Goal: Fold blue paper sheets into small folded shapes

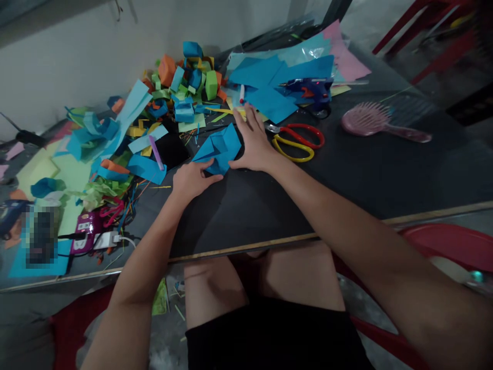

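Observation:
A folded blue paper piece [220, 147] lies on the dark table between my hands. My left hand [194, 180] is at its lower left edge, thumb and a finger apart, touching the paper. My right hand [252, 139] is spread at its right side, with the thumb near the lower right edge and the fingers pointing away from me. Right of that hand lie scissors [296, 141] with one red and one yellow handle loop.
Behind are a heap of folded colored papers [185, 82], blue sheets [265, 77], a blue glue gun [314, 90] and a white marker [242, 94]. A pink hairbrush [370, 121] lies right. At left are paper scraps, a purple power strip [88, 231] and cables.

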